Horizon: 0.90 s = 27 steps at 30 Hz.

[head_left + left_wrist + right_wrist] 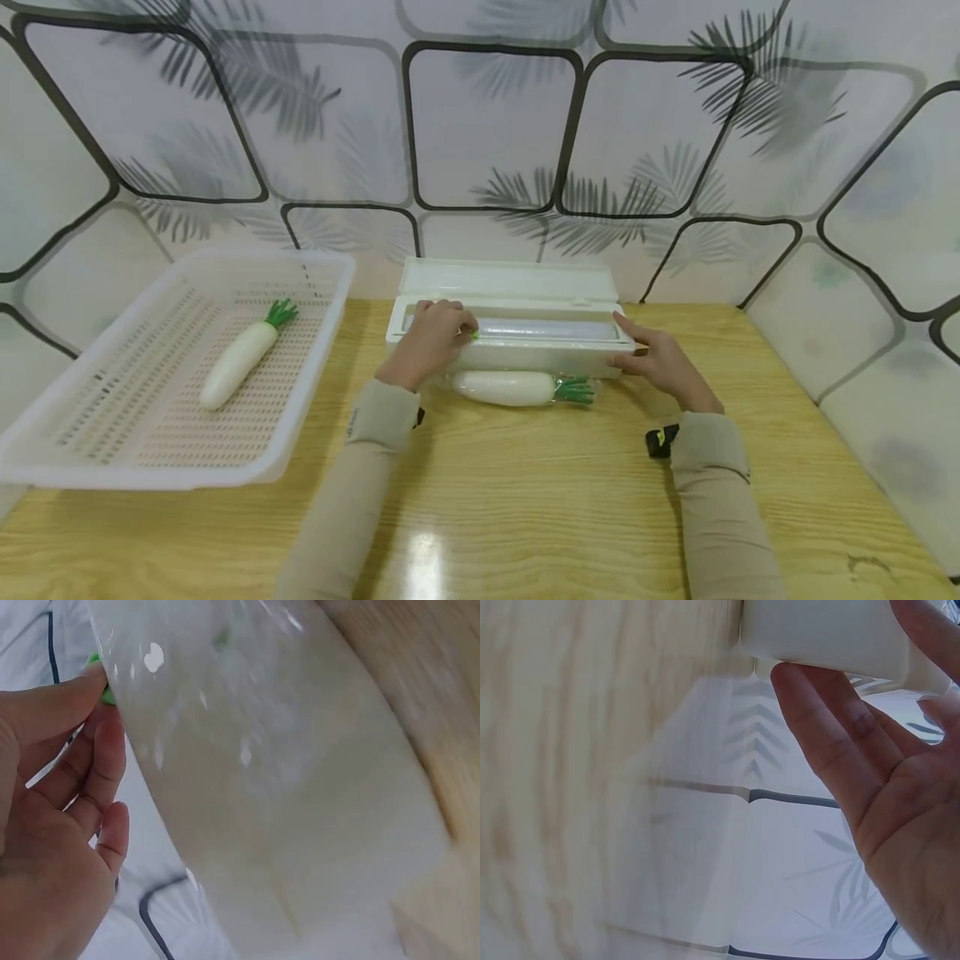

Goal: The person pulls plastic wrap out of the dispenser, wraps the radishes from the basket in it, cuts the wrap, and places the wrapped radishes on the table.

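Reaching up from the bottom edge of the head view with both forearms, in beige sleeves [341, 500]. Got the left hand [429, 340] bent over the left part of a white box [540, 358] near centre, plus the right hand [662, 358] angled in at the box's right end. Pinching a small green piece [109, 695] in the left, thumb and fingertips nearly together. Holding the box's end with the right, thumb and fingers spread well apart around the corner. Best to check the left wrist view for that pinch, at upper left beside the box wall; just a green speck in the head view. Can see the right palm and fingertips touching the box at upper right in the right wrist view. Also visible from the head: raised lid [510, 279], roll [547, 329] inside the box, wrapped radish [504, 388] just in front, bare radish [238, 367] in a basket [202, 477] at left, wood-look table [540, 500] below.
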### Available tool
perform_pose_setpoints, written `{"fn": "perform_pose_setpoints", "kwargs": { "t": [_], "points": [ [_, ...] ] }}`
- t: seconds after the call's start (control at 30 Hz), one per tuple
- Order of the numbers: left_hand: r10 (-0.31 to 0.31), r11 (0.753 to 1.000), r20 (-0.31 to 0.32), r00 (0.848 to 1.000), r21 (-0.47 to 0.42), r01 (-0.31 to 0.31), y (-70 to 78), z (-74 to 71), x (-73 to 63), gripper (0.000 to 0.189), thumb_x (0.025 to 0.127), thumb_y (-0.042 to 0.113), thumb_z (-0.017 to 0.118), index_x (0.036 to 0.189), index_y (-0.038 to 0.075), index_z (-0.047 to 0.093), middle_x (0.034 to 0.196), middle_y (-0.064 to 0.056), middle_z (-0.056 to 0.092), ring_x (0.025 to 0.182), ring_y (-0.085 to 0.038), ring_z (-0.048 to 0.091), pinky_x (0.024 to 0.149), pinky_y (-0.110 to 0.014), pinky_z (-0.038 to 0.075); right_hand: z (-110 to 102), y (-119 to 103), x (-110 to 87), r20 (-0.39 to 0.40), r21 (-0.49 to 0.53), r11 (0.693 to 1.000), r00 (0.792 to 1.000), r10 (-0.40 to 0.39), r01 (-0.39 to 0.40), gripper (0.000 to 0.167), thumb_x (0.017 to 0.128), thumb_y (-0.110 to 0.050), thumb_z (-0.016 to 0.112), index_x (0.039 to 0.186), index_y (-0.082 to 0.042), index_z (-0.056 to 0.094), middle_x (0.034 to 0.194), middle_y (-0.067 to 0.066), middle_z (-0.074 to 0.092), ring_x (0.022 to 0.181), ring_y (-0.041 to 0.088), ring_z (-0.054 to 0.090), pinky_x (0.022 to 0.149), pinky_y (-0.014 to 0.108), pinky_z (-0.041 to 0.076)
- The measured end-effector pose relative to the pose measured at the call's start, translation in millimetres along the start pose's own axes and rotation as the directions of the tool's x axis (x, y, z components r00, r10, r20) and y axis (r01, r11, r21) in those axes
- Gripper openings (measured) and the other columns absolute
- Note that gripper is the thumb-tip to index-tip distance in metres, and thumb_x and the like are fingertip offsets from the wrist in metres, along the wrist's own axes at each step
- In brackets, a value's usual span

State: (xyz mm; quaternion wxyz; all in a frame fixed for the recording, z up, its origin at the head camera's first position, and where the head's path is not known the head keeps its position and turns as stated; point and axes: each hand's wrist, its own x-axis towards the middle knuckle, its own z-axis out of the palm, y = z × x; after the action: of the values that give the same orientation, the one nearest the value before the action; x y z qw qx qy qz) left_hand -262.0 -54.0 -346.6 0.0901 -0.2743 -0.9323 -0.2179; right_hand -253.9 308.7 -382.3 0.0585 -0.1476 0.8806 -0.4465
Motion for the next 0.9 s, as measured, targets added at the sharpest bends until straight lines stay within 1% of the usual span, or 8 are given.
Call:
{"fn": "perform_pose_setpoints", "kwargs": {
  "t": [0.17,0.3,0.4,0.47,0.57,0.67,0.77,0.9],
  "points": [
    [-0.06,0.995,-0.055,0.997,-0.088,0.055,-26.2,-12.3,-15.5,0.011,0.087,-0.002,0.076,0.098,0.0,0.077,0.095,-0.009,0.073,0.094,-0.029,0.064,0.098,-0.053,0.038,-1.6,0.3,0.0,-0.005,-0.014,1.0,1.0,0.003,-0.003,0.078,0.098,-0.015,0.069,0.159,-0.005,0.023,0.155,0.037,0.027,0.109,0.043,0.065,0.085,0.034,0.058],
    [-0.093,0.992,-0.094,0.991,-0.094,0.085,-44.1,-21.8,-29.5,0.009,0.086,-0.002,0.075,0.095,0.001,0.076,0.094,-0.012,0.073,0.092,-0.032,0.064,0.097,-0.058,0.036,-2.2,-0.2,-0.3,0.006,-0.011,1.0,1.0,0.008,-0.008,0.078,0.099,-0.016,0.069,0.16,-0.006,0.022,0.159,0.034,0.022,0.109,0.043,0.066,0.088,0.041,0.057],
    [-0.154,0.985,-0.135,0.979,-0.098,0.142,-54.0,-27.1,-40.3,0.01,0.087,-0.002,0.075,0.097,0.0,0.076,0.099,-0.014,0.074,0.091,-0.033,0.064,0.095,-0.059,0.035,-2.2,-0.7,-1.1,0.008,-0.015,1.0,1.0,0.003,-0.003,0.078,0.099,-0.017,0.069,0.16,-0.006,0.021,0.157,0.035,0.024,0.107,0.04,0.067,0.088,0.042,0.057],
    [-0.187,0.98,-0.164,0.969,-0.104,0.172,-57.3,-29.2,-45.6,0.012,0.088,-0.002,0.075,0.099,0.0,0.077,0.102,-0.015,0.074,0.091,-0.033,0.065,0.094,-0.057,0.038,-2.0,-1.2,-1.1,0.007,-0.021,1.0,1.0,-0.003,0.003,0.078,0.099,-0.017,0.069,0.16,-0.007,0.022,0.154,0.036,0.031,0.105,0.039,0.068,0.087,0.042,0.057],
    [-0.221,0.967,-0.175,0.959,-0.163,0.193,-57.1,-28.4,-49.3,0.013,0.09,-0.003,0.072,0.103,-0.005,0.075,0.106,-0.02,0.072,0.093,-0.035,0.065,0.09,-0.053,0.047,-2.6,-1.7,-1.7,0.001,-0.037,0.999,1.0,-0.002,0.002,0.078,0.099,-0.019,0.069,0.16,-0.008,0.022,0.151,0.036,0.037,0.104,0.037,0.069,0.086,0.04,0.058],
    [-0.284,0.934,-0.166,0.944,-0.269,0.234,-53.4,-25.4,-50.7,0.014,0.092,-0.003,0.068,0.104,-0.009,0.073,0.108,-0.024,0.069,0.095,-0.038,0.064,0.083,-0.049,0.053,-3.0,-2.4,-2.3,0.004,-0.027,1.0,1.0,0.013,-0.012,0.079,0.099,-0.02,0.069,0.161,-0.009,0.021,0.149,0.036,0.039,0.105,0.037,0.068,0.087,0.04,0.057],
    [-0.344,0.902,-0.171,0.923,-0.335,0.274,-51.5,-22.2,-52.5,0.015,0.094,0.001,0.068,0.104,-0.009,0.072,0.108,-0.025,0.067,0.096,-0.039,0.063,0.084,-0.049,0.053,-2.4,-2.9,-2.3,0.01,-0.011,1.0,1.0,0.025,-0.025,0.079,0.099,-0.019,0.069,0.161,-0.01,0.021,0.152,0.036,0.034,0.107,0.038,0.067,0.089,0.042,0.057],
    [-0.359,0.9,-0.191,0.914,-0.332,0.284,-52.1,-19.7,-54.7,0.016,0.095,0.006,0.07,0.101,-0.009,0.072,0.103,-0.024,0.066,0.094,-0.039,0.062,0.083,-0.05,0.052,-0.1,-3.6,-0.9,0.019,-0.005,1.0,1.0,0.025,-0.025,0.079,0.099,-0.019,0.069,0.161,-0.01,0.02,0.15,0.037,0.037,0.106,0.037,0.068,0.088,0.043,0.057]
  ]
}}
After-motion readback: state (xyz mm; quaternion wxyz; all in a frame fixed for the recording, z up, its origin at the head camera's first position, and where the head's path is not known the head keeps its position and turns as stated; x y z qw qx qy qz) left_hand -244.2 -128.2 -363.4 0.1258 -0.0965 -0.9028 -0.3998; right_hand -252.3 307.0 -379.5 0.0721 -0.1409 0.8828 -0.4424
